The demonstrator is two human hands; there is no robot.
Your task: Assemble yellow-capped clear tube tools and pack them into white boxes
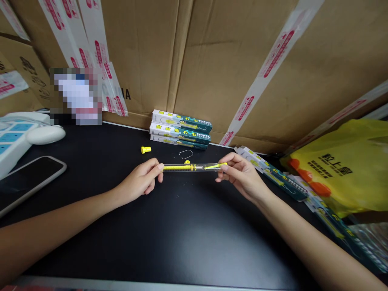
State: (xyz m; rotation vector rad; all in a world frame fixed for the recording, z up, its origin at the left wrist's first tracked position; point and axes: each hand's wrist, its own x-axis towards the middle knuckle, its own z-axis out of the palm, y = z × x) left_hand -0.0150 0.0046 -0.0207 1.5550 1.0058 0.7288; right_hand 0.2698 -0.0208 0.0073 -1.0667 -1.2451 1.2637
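Observation:
A clear-tubed spring scale lies level between my hands, just above the black table. Its yellow graduated part and a metal section show through the tube. My left hand pinches the left end between thumb and fingers. At the other end my right hand is closed around the tube's tip, where a slim yellow piece shows; whether that piece is inside the tube I cannot tell. Just beyond the scale are a small yellow round part and a bent wire hook. A yellow plug lies farther left.
Several printed spring scale boxes are stacked against a large cardboard carton. More boxes line the right side beside a yellow plastic bag. At left are a phone, a power strip and a white rounded object.

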